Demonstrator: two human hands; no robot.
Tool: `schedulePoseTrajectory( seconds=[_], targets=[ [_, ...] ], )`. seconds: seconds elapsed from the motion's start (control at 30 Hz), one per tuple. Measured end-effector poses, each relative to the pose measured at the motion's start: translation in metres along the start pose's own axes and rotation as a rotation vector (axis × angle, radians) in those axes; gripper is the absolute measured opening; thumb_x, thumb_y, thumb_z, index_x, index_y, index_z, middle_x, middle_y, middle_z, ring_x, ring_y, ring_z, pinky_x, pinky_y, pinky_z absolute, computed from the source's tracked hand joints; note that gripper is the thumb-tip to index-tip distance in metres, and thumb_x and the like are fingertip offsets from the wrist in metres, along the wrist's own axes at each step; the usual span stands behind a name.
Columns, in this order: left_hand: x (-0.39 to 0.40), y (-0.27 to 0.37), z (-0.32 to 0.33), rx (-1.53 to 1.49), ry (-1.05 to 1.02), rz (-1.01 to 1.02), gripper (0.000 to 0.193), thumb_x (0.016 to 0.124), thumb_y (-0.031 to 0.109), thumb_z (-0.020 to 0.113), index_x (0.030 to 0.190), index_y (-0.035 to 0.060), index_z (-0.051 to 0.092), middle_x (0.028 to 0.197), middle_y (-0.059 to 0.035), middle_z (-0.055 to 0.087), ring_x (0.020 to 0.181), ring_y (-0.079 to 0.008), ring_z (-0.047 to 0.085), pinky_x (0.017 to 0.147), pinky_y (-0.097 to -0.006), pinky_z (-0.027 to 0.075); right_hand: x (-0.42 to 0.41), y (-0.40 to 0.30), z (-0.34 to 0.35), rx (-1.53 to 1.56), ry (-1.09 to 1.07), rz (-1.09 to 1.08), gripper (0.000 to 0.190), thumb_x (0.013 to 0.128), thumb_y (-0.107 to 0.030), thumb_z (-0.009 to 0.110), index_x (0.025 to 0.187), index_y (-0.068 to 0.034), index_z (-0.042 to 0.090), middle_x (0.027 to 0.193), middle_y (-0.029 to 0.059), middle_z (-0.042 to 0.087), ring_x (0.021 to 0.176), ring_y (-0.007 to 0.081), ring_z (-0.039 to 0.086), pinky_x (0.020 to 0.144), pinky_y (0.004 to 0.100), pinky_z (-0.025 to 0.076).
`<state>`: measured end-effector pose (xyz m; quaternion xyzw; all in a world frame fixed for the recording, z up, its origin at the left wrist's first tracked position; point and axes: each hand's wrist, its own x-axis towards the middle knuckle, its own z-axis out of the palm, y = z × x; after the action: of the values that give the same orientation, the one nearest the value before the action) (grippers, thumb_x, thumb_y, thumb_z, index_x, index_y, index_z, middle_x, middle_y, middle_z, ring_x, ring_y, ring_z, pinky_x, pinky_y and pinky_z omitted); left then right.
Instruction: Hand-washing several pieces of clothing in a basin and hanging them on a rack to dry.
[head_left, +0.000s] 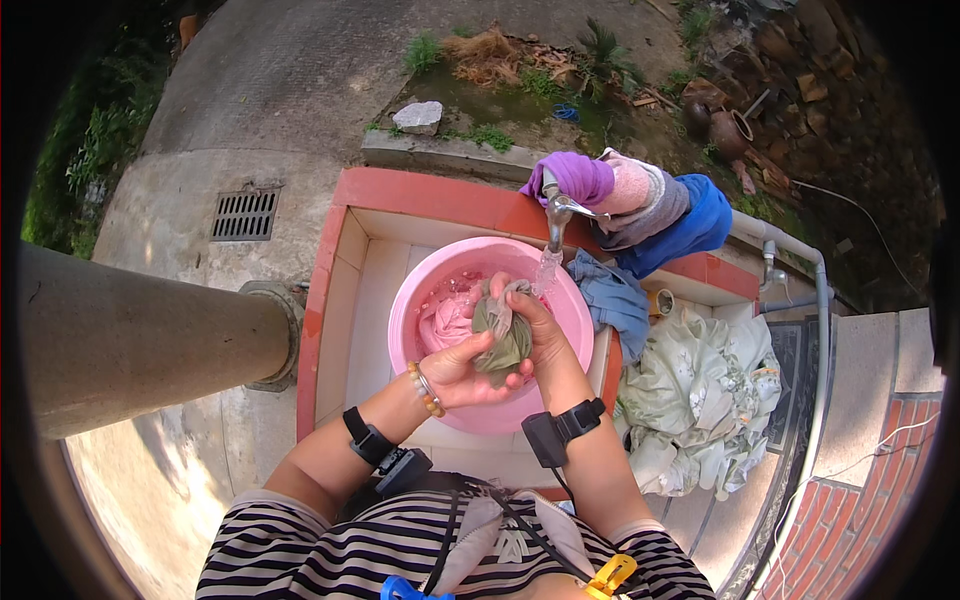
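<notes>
My left hand (457, 369) and my right hand (541, 328) both hold a wet, bunched olive-green cloth (504, 339) above a pink plastic basin (487, 420). A pink cloth (448, 321) lies in the basin, to the left of the bunched cloth. Water runs from a metal tap (558, 222) into the basin's right side, close to my right fingers. The basin stands in a tiled sink with a red rim (319, 330).
Purple (577, 176), pink, grey and blue cloths (701, 217) hang over the pipe behind the tap. Denim-blue cloth (616, 300) lies on the sink's right divider, beside a heap of pale green fabric (690, 382). A thick round column (157, 337) stands at the left.
</notes>
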<state>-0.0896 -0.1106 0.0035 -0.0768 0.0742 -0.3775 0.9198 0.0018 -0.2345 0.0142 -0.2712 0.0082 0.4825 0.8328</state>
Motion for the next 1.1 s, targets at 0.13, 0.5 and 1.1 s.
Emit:
schedulePoseTrajectory(
  seconds=[0.13, 0.5, 1.1],
  targets=[
    [-0.007, 0.008, 0.027, 0.488, 0.452, -0.006, 0.028, 0.082, 0.022, 0.069, 0.102, 0.0066, 0.056, 0.078, -0.0043, 0.054, 0.066, -0.0103, 0.045, 0.050, -0.0197, 0.032, 0.008, -0.010, 0.024, -0.462, 0.251, -0.007, 0.012, 0.080, -0.011, 0.066, 0.079, -0.011, 0.054, 0.075, -0.0014, 0.056, 0.068, 0.0084, 0.054, 0.058, 0.0228, 0.044],
    [0.023, 0.003, -0.040, 1.946, 1.068, 0.473, 0.053, 0.069, 0.038, 0.070, 0.097, -0.0046, 0.057, 0.091, -0.0247, 0.064, 0.087, -0.0368, 0.064, 0.076, -0.0390, 0.050, 0.022, 0.041, -0.016, -1.712, 0.690, -0.407, 0.019, 0.077, -0.011, 0.065, 0.086, -0.002, 0.052, 0.089, 0.0183, 0.059, 0.084, 0.0402, 0.056, 0.071, 0.0456, 0.045],
    [-0.007, -0.019, 0.041, -0.068, -0.172, 0.123, 0.049, 0.084, 0.033, 0.059, 0.122, 0.0053, 0.046, 0.095, -0.0064, 0.048, 0.075, -0.0146, 0.047, 0.059, -0.0259, 0.039, -0.003, 0.014, 0.033, 0.367, -0.263, -0.215, 0.062, 0.083, -0.060, 0.054, 0.124, -0.014, 0.053, 0.138, 0.0242, 0.035, 0.123, 0.0358, 0.042, 0.092, 0.0476, 0.047]
  ],
)
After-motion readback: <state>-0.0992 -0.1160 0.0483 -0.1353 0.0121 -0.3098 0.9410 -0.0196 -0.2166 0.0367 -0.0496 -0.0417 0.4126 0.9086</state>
